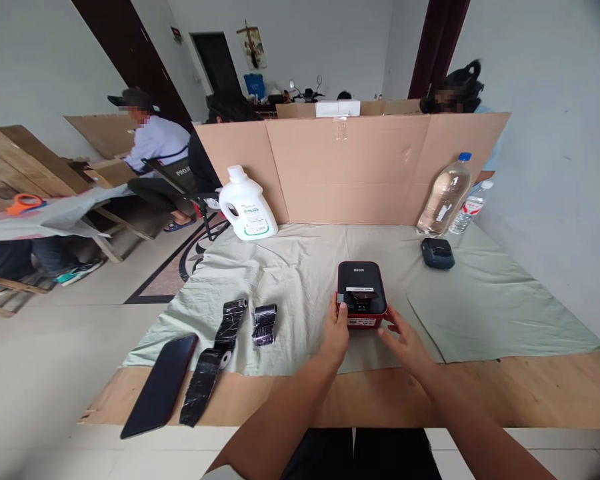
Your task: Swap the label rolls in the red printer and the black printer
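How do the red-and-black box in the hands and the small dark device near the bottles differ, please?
The red-and-black box is larger, with red sides; the dark device is smaller and all dark. The left hand and right hand touch the box; the device lies untouched. Both rest on the cloth.

Printer: a red-and-black label printer [361,293] is gripped at its near corners by left hand [336,328] and right hand [403,339].
Cloth: pale green sheet [480,300] is spread beneath.
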Action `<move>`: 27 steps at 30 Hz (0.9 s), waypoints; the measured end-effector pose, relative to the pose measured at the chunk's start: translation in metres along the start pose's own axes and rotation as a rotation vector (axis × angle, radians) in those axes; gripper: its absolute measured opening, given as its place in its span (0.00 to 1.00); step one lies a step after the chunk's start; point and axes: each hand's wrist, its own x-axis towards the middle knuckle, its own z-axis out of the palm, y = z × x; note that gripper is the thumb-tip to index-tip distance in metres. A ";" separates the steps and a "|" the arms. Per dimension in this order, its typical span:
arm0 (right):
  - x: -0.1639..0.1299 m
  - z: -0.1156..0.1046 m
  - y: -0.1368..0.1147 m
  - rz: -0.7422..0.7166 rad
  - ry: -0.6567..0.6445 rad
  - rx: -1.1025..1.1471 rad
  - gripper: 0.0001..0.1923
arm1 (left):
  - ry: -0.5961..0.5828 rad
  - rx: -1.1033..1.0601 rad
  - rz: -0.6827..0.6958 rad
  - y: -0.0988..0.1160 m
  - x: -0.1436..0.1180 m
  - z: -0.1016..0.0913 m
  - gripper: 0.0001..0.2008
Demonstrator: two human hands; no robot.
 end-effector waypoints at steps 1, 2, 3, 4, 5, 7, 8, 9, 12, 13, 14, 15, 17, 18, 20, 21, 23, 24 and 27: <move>0.003 0.001 -0.002 -0.013 0.048 -0.010 0.31 | 0.004 -0.001 0.002 0.000 0.002 -0.002 0.28; 0.006 0.002 -0.005 -0.035 0.107 -0.019 0.30 | 0.019 -0.002 -0.010 0.000 0.004 -0.004 0.27; 0.011 0.004 -0.009 -0.067 0.170 -0.027 0.29 | 0.037 -0.003 -0.026 0.001 0.008 -0.007 0.27; 0.017 0.005 -0.012 -0.107 0.224 -0.030 0.28 | 0.044 -0.004 -0.030 0.003 0.014 -0.010 0.27; 0.023 0.007 -0.016 -0.151 0.255 -0.024 0.27 | 0.041 -0.002 -0.017 0.006 0.020 -0.015 0.27; 0.034 0.012 -0.022 -0.232 0.275 -0.005 0.25 | -0.022 0.012 0.059 0.013 0.034 -0.024 0.27; 0.038 0.015 -0.025 -0.264 0.284 -0.007 0.24 | -0.086 0.018 0.105 0.016 0.042 -0.028 0.27; 0.041 0.017 -0.027 -0.294 0.297 -0.027 0.22 | -0.159 0.026 0.143 0.019 0.049 -0.032 0.27; 0.043 0.023 -0.030 -0.382 0.352 -0.178 0.15 | -0.341 0.039 0.166 0.024 0.064 -0.037 0.28; 0.042 0.025 -0.029 -0.405 0.364 -0.233 0.13 | -0.371 0.039 0.160 0.025 0.068 -0.038 0.28; 0.041 0.027 -0.028 -0.420 0.374 -0.278 0.11 | -0.388 0.036 0.157 0.024 0.070 -0.037 0.28; 0.039 0.028 -0.026 -0.427 0.389 -0.312 0.10 | -0.396 0.032 0.156 0.023 0.071 -0.036 0.28; 0.037 0.032 -0.020 -0.414 0.434 -0.334 0.09 | -0.400 0.019 0.156 0.020 0.072 -0.035 0.28; 0.037 0.034 -0.016 -0.400 0.453 -0.320 0.09 | -0.397 0.017 0.155 0.019 0.072 -0.034 0.28; 0.036 0.039 -0.007 -0.357 0.455 -0.246 0.13 | -0.379 0.017 0.159 0.016 0.071 -0.032 0.27; 0.037 0.042 -0.003 -0.325 0.439 -0.185 0.17 | -0.369 0.017 0.164 0.015 0.071 -0.032 0.27; 0.038 0.047 0.003 -0.243 0.386 -0.039 0.26 | -0.353 0.011 0.175 0.013 0.070 -0.030 0.27; 0.038 0.049 0.005 -0.200 0.364 0.027 0.30 | -0.351 0.001 0.179 0.012 0.070 -0.029 0.27; 0.039 0.053 0.007 -0.110 0.335 0.129 0.38 | -0.350 -0.033 0.185 0.010 0.071 -0.026 0.28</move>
